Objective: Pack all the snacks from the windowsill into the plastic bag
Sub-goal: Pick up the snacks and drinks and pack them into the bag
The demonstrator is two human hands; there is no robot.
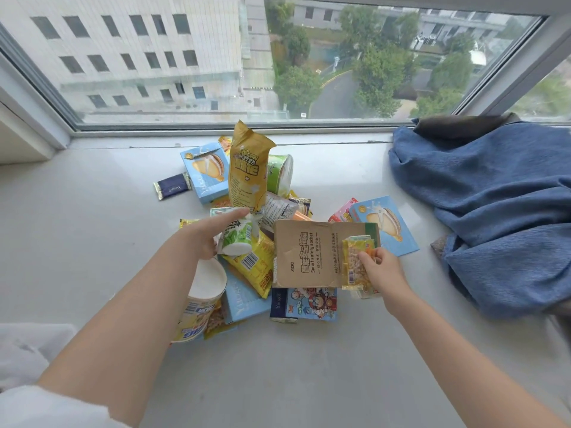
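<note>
A heap of snacks [247, 267] lies on the white windowsill [92, 217]: light blue boxes, yellow packets, a green cup and a large tub. My left hand [210, 236] pinches the lower edge of a tall yellow bag [248, 171], which stands upright above the heap. A green and white tub [238, 239] sits right against that hand's fingers. My right hand [383, 273] pinches a small yellow packet [358, 264] in front of a flat brown cardboard box [309, 257]. No plastic bag is in view.
A blue cloth [494, 205] is bunched on the sill at the right. The window pane and its frame [216, 131] close off the far side. A dark blue wrapper [173, 187] lies apart at the left. White fluffy fabric [24, 366] shows at the lower left.
</note>
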